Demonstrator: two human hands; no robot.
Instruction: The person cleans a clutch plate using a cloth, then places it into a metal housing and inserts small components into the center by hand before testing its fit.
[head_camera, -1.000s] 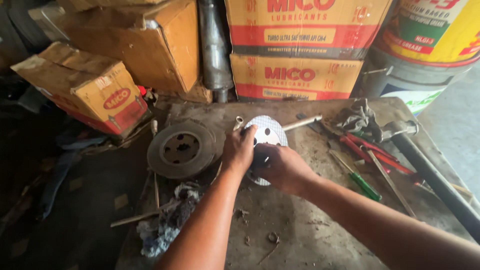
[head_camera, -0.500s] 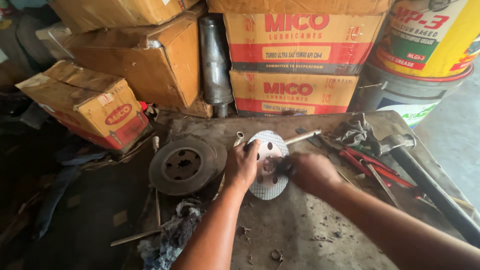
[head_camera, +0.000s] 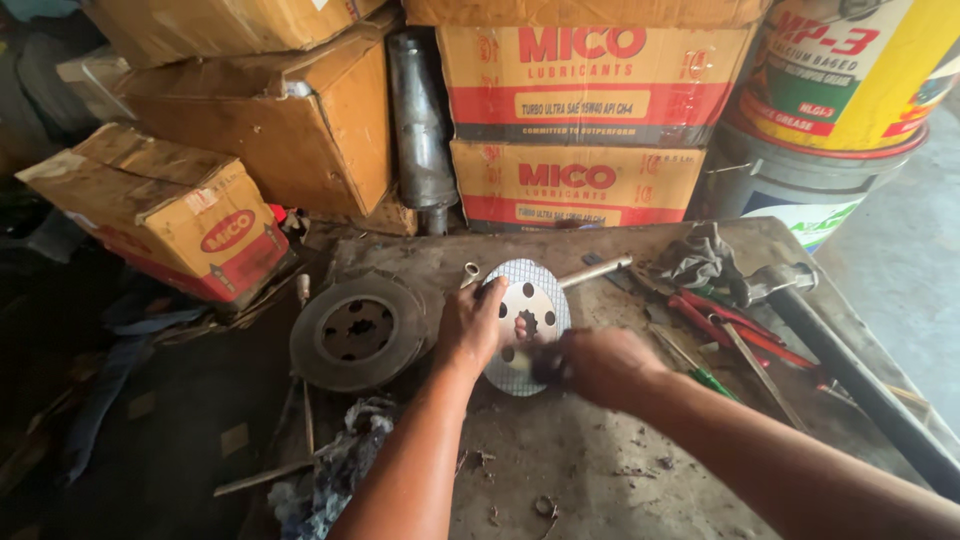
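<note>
A pale grey metal disc with round holes and a toothed centre hole lies flat on the dirty worktop. My left hand grips its left edge, fingers curled over the rim. My right hand is closed at the disc's lower right edge, pressing something small and dark against it; I cannot tell what it is. A dark, heavier round plate with a hub and holes rests just left of my left hand.
Cardboard boxes and a dark metal cylinder stand behind the worktop, a yellow and green drum at back right. Red-handled pliers, a green screwdriver, a long rod, a rag and a socket extension lie right.
The view has shifted and the disc now lies lower toward me. My right hand slid from the disc's right side to its lower right edge; my left hand keeps its grip.
</note>
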